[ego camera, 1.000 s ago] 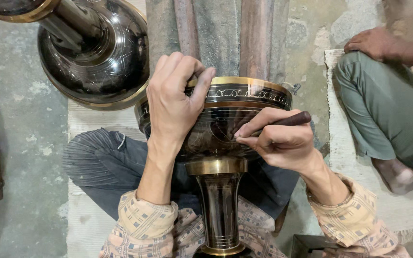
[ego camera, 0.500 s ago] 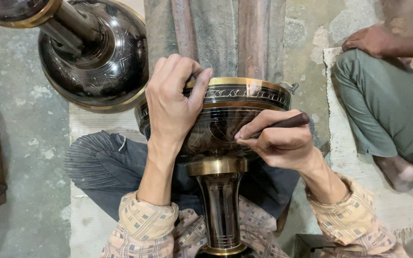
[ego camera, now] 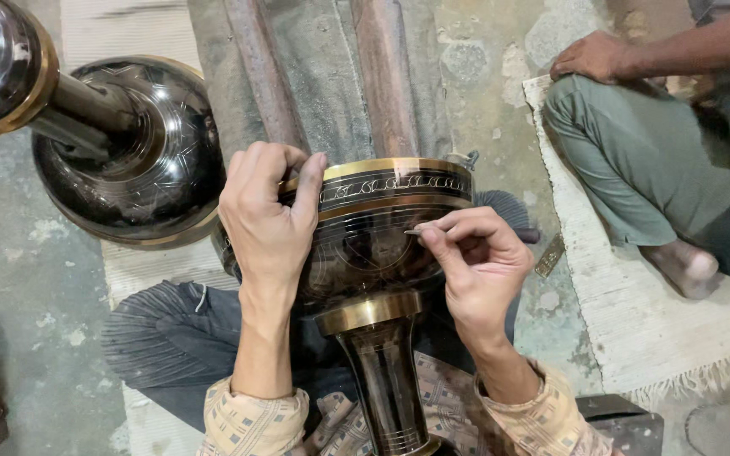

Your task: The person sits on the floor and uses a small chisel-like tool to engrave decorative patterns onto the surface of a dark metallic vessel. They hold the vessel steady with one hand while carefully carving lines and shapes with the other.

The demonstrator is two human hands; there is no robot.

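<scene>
Hiding vase (ego camera: 365,245) engraving: right hand (ego camera: 479,262)

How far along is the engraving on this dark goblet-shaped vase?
Done: the band under the brass rim of the vase already carries a scroll pattern. In hand: the left hand grips the rim while the right hand pinches a thin engraving tool against the bowl, where faint lines show. Left: the stem looks mostly plain.

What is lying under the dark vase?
Under the vase the person's lap in dark cloth shows. The vase and the left hand cover whatever supports it directly.
</scene>
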